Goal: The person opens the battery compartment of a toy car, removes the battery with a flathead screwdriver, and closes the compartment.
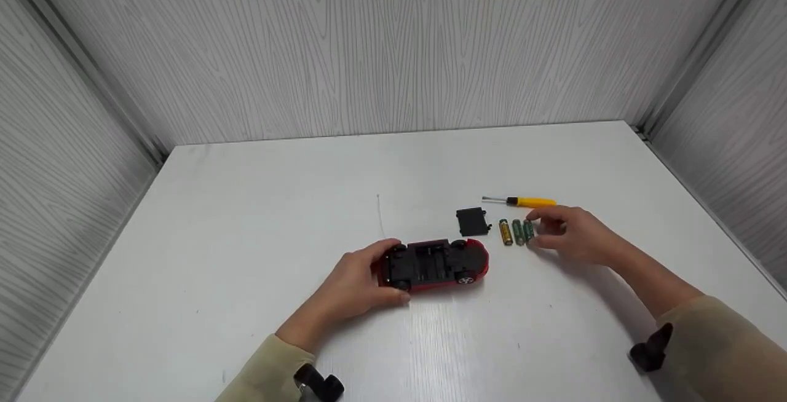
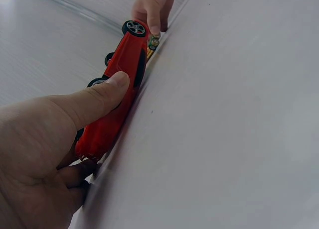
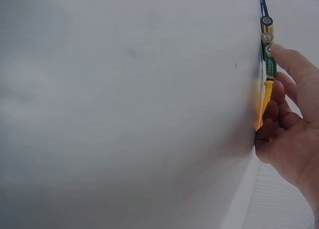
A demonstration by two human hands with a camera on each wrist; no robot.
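Note:
A red toy car (image 1: pixel 470 259) lies upside down on the table, its black underside with an open battery compartment facing up. My left hand (image 1: pixel 353 279) grips one end of it, thumb along the near side; in the left wrist view the thumb presses the red body (image 2: pixel 127 57). To the car's right, my right hand (image 1: pixel 578 233) pinches the rightmost green battery (image 1: pixel 529 230) by its ends between thumb and index finger. Another green battery (image 1: pixel 518 232) stands close beside it, then a gold one (image 1: pixel 505 232). The right wrist view shows the thumb at the pinched battery's end (image 3: pixel 270 67).
Behind the car lies a square black battery cover (image 1: pixel 472 222). Farther back is a screwdriver (image 1: pixel 533 202) with a yellow handle, near the right fingers. A thin whitish antenna (image 1: pixel 379 214) extends behind the car. Panelled walls enclose the white table (image 1: pixel 258 205).

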